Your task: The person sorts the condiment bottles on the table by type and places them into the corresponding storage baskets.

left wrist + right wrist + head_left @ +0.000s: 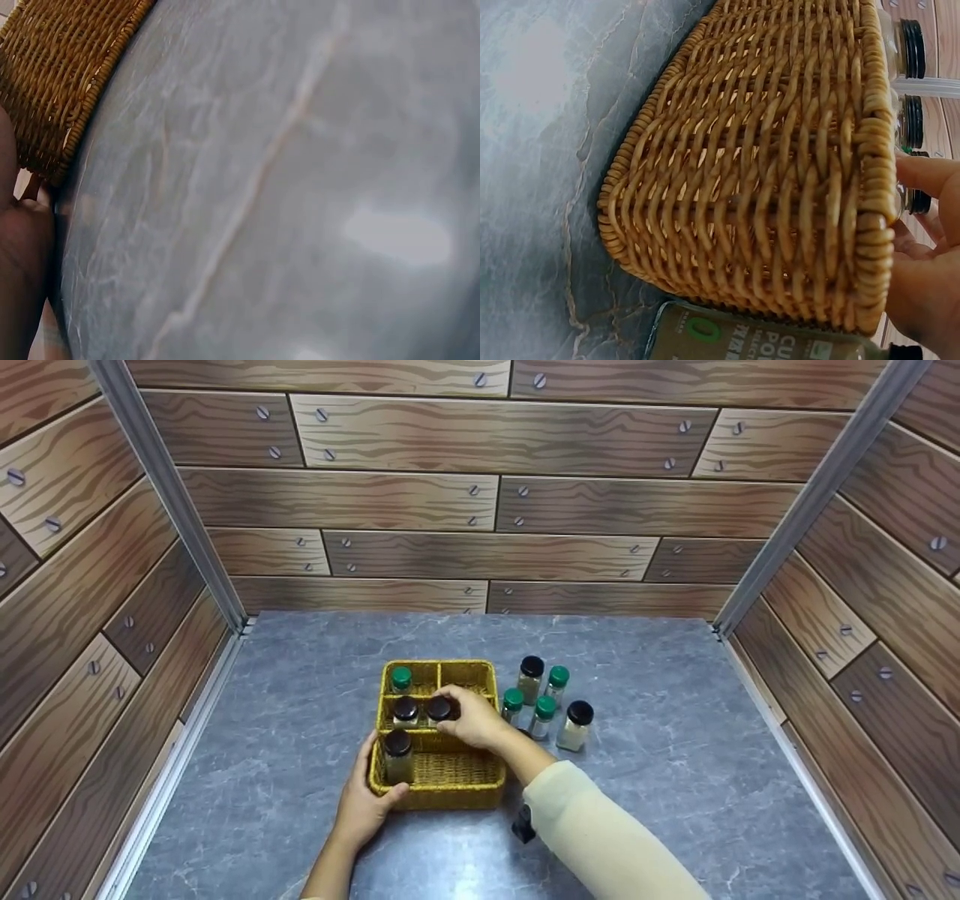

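A yellow-brown wicker basket (465,798) with several compartments stands on the table. My left hand (361,808) grips its front left corner, thumb over the front rim and fingers along the left side. With thumb and fingers, my right hand (478,723) pinches the black lid of a spice jar (439,708) in the middle row. Left of it in that row is another black-lidded jar (406,711). A taller black-lidded jar (398,759) occupies the front compartment's left end, and a green-lidded jar (401,679) the back left one. The right fingers hide part of the pinched jar.
Right of the basket stand several spice jars, among them a green-lidded one (543,715) and two black-lidded ones, a rear one (530,679) and a front one (575,726). A labelled bottle (735,337) stands close against the basket's side. Wood-patterned walls (487,495) enclose the grey table (300,780).
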Demonstrator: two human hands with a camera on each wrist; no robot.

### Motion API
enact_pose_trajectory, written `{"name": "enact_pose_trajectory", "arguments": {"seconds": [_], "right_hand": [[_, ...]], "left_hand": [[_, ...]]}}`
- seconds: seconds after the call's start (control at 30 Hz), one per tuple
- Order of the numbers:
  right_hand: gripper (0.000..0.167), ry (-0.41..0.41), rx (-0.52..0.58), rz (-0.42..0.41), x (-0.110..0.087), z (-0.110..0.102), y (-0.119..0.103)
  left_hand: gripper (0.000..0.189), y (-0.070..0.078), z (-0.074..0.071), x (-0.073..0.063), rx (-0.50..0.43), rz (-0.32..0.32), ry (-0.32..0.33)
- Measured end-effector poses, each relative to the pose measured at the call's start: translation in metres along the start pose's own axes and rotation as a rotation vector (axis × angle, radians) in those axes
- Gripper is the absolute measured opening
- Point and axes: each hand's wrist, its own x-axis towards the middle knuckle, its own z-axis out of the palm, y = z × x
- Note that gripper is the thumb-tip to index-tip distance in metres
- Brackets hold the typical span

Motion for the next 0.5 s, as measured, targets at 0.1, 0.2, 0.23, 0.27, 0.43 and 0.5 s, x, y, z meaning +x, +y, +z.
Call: {"name": "enact_pose_trajectory", "arguments": {"seconds": [0.1, 0.2, 0.23, 0.27, 0.43, 0.5], "right_hand": [[0.048, 0.006, -0.013, -0.001, -0.001, 0.000, -0.002], [0.051, 0.018, -0.031, -0.014, -0.002, 0.000, -0.003], [0.053, 0.019, -0.034, -0.014, -0.002, 0.000, -0.003], [0.054, 0.021, -0.040, -0.019, -0.003, 0.000, -0.004], [0.065, 0.003, -0.057, -0.024, -0.008, -0.001, -0.008], [0.068, -0.009, -0.078, -0.030, -0.011, -0.002, -0.011]], "left_hand": [[0.110, 0.000, 0.000, 0.000, 0.007, 0.010, 0.004], [0.110, 0.001, 0.001, 0.001, 0.010, 0.018, 0.007], [0.110, 0.001, 0.002, 0.001, 0.009, 0.022, 0.008], [0.109, 0.001, 0.002, 0.001, 0.011, 0.023, 0.008], [0.109, 0.001, 0.002, -0.001, -0.004, 0.015, 0.010], [0.109, 0.001, 0.002, -0.002, -0.014, 0.011, 0.007]]}}
